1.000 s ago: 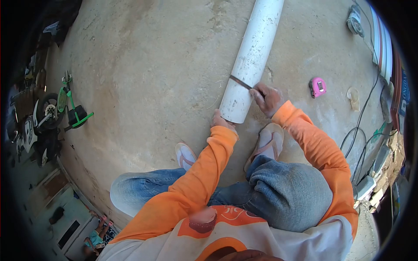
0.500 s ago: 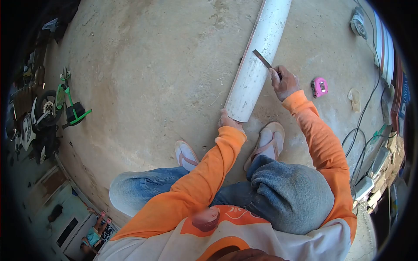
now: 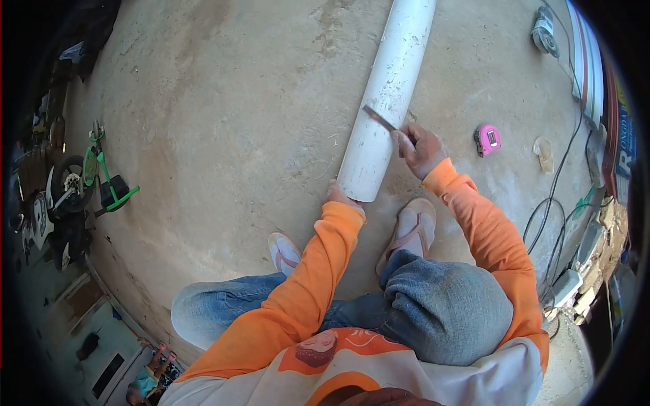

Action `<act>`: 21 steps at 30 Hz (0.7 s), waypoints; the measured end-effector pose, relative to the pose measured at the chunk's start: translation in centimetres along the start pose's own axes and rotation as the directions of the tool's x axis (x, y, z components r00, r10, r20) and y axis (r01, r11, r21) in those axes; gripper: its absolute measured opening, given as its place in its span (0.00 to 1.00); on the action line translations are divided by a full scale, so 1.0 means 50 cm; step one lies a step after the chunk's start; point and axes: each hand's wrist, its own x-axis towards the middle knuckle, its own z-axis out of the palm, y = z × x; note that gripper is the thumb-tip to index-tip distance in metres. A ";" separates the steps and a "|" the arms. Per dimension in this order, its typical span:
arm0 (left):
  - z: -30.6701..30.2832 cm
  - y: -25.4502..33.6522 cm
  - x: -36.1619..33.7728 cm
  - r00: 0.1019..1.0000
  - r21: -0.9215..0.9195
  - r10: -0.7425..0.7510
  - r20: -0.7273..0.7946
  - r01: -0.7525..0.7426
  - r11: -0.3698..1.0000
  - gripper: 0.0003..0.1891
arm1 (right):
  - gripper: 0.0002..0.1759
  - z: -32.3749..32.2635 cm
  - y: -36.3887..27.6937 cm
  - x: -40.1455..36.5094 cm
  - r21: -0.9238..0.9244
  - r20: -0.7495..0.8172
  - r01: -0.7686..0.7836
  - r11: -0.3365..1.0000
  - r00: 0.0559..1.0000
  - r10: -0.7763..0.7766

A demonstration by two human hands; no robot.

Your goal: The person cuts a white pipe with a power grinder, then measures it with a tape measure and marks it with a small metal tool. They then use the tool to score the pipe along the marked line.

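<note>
A long white plastic pipe [image 3: 386, 95], scuffed with dark specks, slants up the concrete floor away from me. My left hand [image 3: 343, 194] is closed on the near end of the pipe at its left edge, the fingers partly hidden by it. In my right hand [image 3: 421, 152] is a narrow flat metal blade [image 3: 379, 118], gripped at its near end. The blade lies across the top of the pipe, pointing up and left. To the right of this hand, a pink tape measure [image 3: 487, 140] rests on the floor.
A power tool [image 3: 544, 32] with a disc lies at upper right, near a black cable [image 3: 565, 159]. A clear plastic cup [image 3: 543, 154] is beside the cable. My sandalled feet [image 3: 411, 230] flank the pipe's near end. At left stand a green scooter [image 3: 105, 169] and a motorcycle [image 3: 47, 210].
The pipe's near end and both hands have shifted left and slightly down in view. The blade sits nearer the pipe's end, and the red strip along its left edge no longer shows.
</note>
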 end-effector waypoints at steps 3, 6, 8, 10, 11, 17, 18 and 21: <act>-0.024 0.088 0.043 0.929 0.437 -0.276 0.247 0.147 0.887 0.20 | 0.16 -0.053 -0.013 0.062 0.069 -0.153 -0.080 0.994 0.984 0.090; 0.006 0.094 -0.014 0.960 -0.187 -0.263 0.093 0.277 0.943 0.18 | 0.15 0.016 -0.062 0.043 -0.083 0.014 0.017 0.996 1.000 -0.016; 0.010 0.039 -0.022 0.991 -0.205 -0.065 0.118 0.089 0.975 0.19 | 0.14 0.039 -0.094 0.022 -0.160 0.107 0.062 0.985 0.993 -0.046; 0.001 0.012 -0.021 0.982 -0.232 0.127 0.138 -0.093 0.968 0.20 | 0.14 0.026 -0.107 0.030 -0.271 0.312 0.128 0.954 0.949 -0.039; -0.007 0.004 -0.020 0.978 -0.171 0.129 0.165 -0.101 0.980 0.24 | 0.15 -0.016 -0.096 0.078 -0.298 0.168 0.042 0.953 0.986 0.009; -0.039 -0.063 -0.019 0.914 -0.031 0.220 0.340 -0.223 0.974 0.32 | 0.17 -0.120 -0.030 0.169 -0.272 -0.052 -0.001 0.962 0.999 -0.014; -0.046 -0.072 -0.018 0.896 0.043 0.229 0.379 -0.265 0.963 0.33 | 0.16 -0.069 -0.040 0.111 -0.303 0.163 0.178 0.936 0.978 -0.133; -0.061 -0.105 -0.009 0.858 0.190 0.289 0.425 -0.397 0.898 0.37 | 0.16 -0.064 -0.053 0.094 -0.353 0.215 0.219 0.910 0.965 -0.149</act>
